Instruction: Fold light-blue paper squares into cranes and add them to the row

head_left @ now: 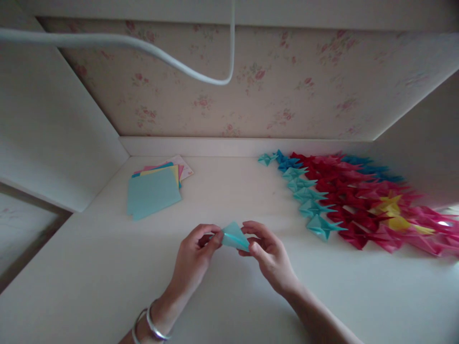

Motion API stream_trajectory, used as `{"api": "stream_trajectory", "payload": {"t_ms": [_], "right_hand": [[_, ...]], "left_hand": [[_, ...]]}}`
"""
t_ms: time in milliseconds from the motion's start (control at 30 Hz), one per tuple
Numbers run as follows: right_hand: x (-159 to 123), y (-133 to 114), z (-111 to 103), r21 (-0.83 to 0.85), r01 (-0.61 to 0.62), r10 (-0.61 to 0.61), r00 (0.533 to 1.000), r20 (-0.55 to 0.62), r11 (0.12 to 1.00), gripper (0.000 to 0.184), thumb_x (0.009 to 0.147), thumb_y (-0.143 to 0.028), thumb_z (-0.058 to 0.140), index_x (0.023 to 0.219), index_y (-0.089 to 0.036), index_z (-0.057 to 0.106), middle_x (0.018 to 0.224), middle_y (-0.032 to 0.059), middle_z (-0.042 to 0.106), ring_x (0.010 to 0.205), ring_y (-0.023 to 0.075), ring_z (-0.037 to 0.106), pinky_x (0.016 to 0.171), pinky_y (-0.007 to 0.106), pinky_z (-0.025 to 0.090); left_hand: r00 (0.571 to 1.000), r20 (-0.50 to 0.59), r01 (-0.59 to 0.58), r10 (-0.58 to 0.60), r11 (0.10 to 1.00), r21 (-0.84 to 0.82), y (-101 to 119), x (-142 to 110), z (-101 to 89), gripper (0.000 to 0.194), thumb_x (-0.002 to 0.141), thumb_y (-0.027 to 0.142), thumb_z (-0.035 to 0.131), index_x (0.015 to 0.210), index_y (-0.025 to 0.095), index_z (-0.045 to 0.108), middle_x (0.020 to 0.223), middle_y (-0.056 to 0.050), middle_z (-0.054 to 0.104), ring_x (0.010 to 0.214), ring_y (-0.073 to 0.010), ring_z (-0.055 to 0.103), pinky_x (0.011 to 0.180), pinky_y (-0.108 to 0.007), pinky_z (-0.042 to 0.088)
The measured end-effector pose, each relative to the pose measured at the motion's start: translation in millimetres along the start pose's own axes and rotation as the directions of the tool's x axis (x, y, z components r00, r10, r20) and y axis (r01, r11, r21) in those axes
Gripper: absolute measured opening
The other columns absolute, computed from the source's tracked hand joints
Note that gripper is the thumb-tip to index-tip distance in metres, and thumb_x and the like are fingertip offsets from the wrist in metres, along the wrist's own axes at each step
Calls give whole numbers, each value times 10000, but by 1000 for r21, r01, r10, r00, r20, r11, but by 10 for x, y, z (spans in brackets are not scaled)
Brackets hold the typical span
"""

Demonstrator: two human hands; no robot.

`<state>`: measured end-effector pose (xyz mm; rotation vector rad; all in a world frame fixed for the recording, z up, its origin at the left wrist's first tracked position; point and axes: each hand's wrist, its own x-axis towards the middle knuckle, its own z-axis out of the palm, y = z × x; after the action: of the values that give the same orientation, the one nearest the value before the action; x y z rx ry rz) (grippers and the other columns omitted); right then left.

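A small folded piece of light teal paper [234, 236] is held just above the white desk [229, 306], in the middle of the view. My left hand [193, 258] pinches its left end with thumb and fingers. My right hand [268, 253] pinches its right side, thumb on top. A silver bangle sits on my left wrist.
A stack of flat coloured paper sheets [154, 191], teal on top, lies at the back left. Several folded paper pieces [358, 200] in teal, blue, red, pink and yellow lie in rows at the back right. A white cable [143, 45] hangs across the floral back wall.
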<state>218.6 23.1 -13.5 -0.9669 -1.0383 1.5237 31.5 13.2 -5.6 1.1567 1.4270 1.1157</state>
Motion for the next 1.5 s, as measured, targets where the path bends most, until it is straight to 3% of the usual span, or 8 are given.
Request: {"api": "stream_trajectory", "payload": {"t_ms": [200,367,500,633,800,1167,1367,1500], "right_hand": [[9,-9,35,-52,-100,97,994,-58,994,394,729,-400,807,1047,-214,669,801,24,716,657,172,698,638,317,584],[33,-23,43,-67,-87,80,992,-99,994,293,780,-400,752,977,-194,683,605,-25,657,523,141,640,531,259,521],[24,-32,26,-93,-63,56,996,-76,994,247,819,-393,721,933,-177,688,596,-19,640,517,126,604,523,247,484],[-11,-13,26,-118,-39,38,999,-6,992,247,821,-386,730,963,-188,685,707,1,671,598,130,619,587,257,499],[-37,61,14,-280,19,-9,999,38,960,339,799,-351,764,1092,-227,650,880,29,707,738,157,659,673,270,524],[-98,103,-2,-551,166,-171,984,43,818,305,860,-346,688,1130,-236,597,883,53,723,712,167,677,442,182,456],[-103,57,12,-592,210,-208,975,73,778,328,874,-315,668,1175,-234,567,787,32,706,705,166,674,398,163,428],[-119,47,21,-619,247,-240,966,96,746,344,884,-290,657,1203,-238,540,764,13,692,679,151,658,394,160,423]], "left_hand": [[992,-20,-128,128,991,27,45,3,15,162,872,342,650,909,192,701,947,-42,692,779,-173,689,707,-258,568],[947,103,-322,306,917,236,8,-54,41,211,900,294,626,1067,234,739,1226,-97,664,1124,-241,635,935,-338,541],[922,220,-375,320,880,291,18,-88,73,364,851,303,694,1212,262,701,1333,-81,642,1214,-272,600,1080,-403,446],[913,323,-313,251,937,154,188,-96,94,301,915,292,604,1197,304,710,1221,-32,716,1142,-260,651,1032,-367,479],[894,438,-71,96,995,-75,246,-89,105,314,951,293,539,1228,286,686,1219,-34,717,1131,-270,655,1018,-382,482],[924,373,237,-84,892,-385,94,-131,107,708,881,251,674,1497,249,324,1206,-88,714,1120,-251,661,1056,-430,441],[916,390,184,-95,963,-197,68,-113,94,333,890,303,658,1214,231,686,1208,-67,719,1165,-280,631,1046,-414,453],[914,403,152,-55,965,-212,102,-108,102,278,912,231,604,1170,238,709,1219,-48,721,1166,-263,634,1042,-390,457]]}}
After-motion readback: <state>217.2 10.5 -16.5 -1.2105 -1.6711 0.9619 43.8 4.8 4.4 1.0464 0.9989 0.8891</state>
